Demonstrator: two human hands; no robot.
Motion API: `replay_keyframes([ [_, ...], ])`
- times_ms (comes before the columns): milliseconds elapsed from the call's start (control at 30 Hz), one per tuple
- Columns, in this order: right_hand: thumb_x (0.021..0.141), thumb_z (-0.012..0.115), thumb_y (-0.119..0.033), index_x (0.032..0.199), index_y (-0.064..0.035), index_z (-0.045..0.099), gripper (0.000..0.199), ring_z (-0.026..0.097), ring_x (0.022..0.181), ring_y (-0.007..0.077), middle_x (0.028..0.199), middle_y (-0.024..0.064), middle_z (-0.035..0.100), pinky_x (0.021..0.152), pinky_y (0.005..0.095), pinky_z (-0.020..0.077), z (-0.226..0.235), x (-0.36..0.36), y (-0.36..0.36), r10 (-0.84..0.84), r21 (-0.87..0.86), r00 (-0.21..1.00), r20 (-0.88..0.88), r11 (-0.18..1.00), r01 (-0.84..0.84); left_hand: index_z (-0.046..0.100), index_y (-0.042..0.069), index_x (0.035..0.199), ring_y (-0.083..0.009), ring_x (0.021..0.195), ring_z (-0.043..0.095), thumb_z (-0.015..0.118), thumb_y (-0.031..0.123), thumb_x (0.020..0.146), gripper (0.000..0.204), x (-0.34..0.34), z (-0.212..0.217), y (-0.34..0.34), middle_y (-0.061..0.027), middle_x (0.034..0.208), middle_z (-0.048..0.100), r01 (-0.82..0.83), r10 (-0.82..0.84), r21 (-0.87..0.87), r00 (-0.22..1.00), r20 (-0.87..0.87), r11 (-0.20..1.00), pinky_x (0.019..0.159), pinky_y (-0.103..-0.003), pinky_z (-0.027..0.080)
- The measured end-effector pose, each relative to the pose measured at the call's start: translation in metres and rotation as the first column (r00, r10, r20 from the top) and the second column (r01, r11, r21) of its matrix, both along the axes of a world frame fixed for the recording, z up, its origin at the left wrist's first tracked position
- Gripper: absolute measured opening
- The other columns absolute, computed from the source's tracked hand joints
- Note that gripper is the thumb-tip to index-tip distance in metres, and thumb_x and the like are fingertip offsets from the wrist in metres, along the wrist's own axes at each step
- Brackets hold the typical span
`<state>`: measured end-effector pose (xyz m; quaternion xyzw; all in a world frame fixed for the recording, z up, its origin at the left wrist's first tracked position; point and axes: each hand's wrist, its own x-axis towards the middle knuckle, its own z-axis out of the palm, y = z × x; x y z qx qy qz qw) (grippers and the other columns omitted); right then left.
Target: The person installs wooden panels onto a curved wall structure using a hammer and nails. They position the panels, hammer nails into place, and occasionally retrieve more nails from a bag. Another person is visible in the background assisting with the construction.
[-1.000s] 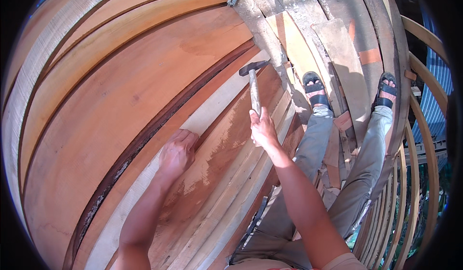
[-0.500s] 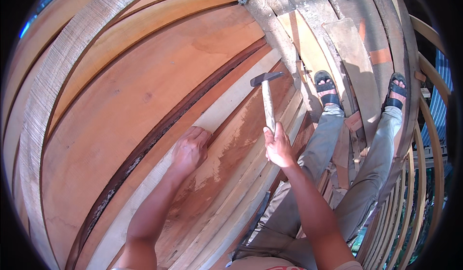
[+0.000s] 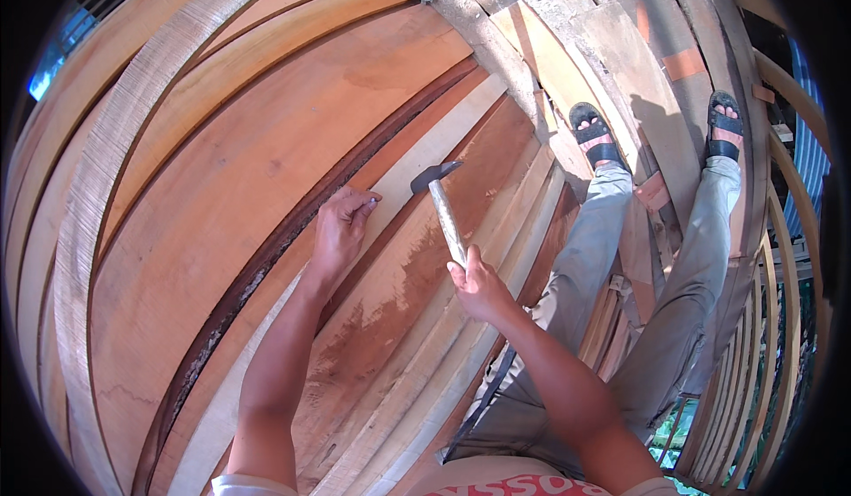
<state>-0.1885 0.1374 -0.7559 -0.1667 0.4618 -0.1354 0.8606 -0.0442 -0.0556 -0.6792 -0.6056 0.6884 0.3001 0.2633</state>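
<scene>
From the head view we see the right hand point(image 3: 479, 285) wrapped tight around a hammer point(image 3: 446, 205), its head raised just above a pale board point(image 3: 417, 164). The left hand point(image 3: 339, 230) pinches its fingertips on that board, holding something too small to tell.

Left hand point(image 3: 341, 230) now fingertips-down on the pale plank point(image 3: 417, 164), hammer point(image 3: 441, 196) head lower and nearer them

One hammer point(image 3: 441, 202), two hands point(image 3: 339, 230) point(image 3: 480, 285), two sandals point(image 3: 596, 134) point(image 3: 724, 125), and many wooden planks point(image 3: 239, 168).
</scene>
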Motion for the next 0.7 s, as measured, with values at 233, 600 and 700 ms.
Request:
replay_keyframes([
  [233, 0.099, 0.043, -0.033, 0.113, 0.0019, 0.035, 0.038, 0.056, 0.1, 0.0525, 0.1, 0.0373, 0.058, 0.085, 0.0582, 0.0433, -0.006, 0.004, 0.009, -0.014, 0.011, 1.0, -0.003, 1.0, 0.014, 0.071, 0.001, 0.095, -0.0239, 0.084, 0.065, 0.064, 0.003, 0.087, 0.011, 0.008, -0.018, -0.004, -0.0124, 0.088, 0.068, 0.083, -0.08, 0.14, 0.996, -0.025, 0.987, 0.076, -0.034, 0.05],
  [600, 0.099, 0.043, -0.032, 0.115, 0.002, 0.035, 0.038, 0.06, 0.096, 0.0496, 0.098, 0.0344, 0.061, 0.082, 0.0566, 0.0475, -0.013, 0.001, 0.007, 0.068, -0.04, 0.998, -0.018, 0.997, -0.068, 0.071, 0.002, 0.092, -0.0322, 0.087, 0.066, 0.063, 0.0, 0.082, 0.013, 0.009, -0.031, 0.001, -0.0156, 0.091, 0.07, 0.141, -0.14, 0.066, 0.99, -0.026, 0.988, 0.079, -0.04, 0.052],
  [700, 0.099, 0.044, -0.031, 0.115, 0.0017, 0.035, 0.038, 0.06, 0.093, 0.0499, 0.094, 0.0336, 0.062, 0.08, 0.0569, 0.0477, -0.009, -0.006, 0.001, 0.08, -0.048, 0.996, -0.04, 0.995, -0.082, 0.071, 0.002, 0.092, -0.0331, 0.085, 0.066, 0.063, 0.001, 0.083, 0.012, 0.007, -0.03, 0.002, -0.0159, 0.089, 0.07, 0.182, -0.181, 0.047, 0.983, -0.035, 0.982, 0.078, -0.04, 0.052],
])
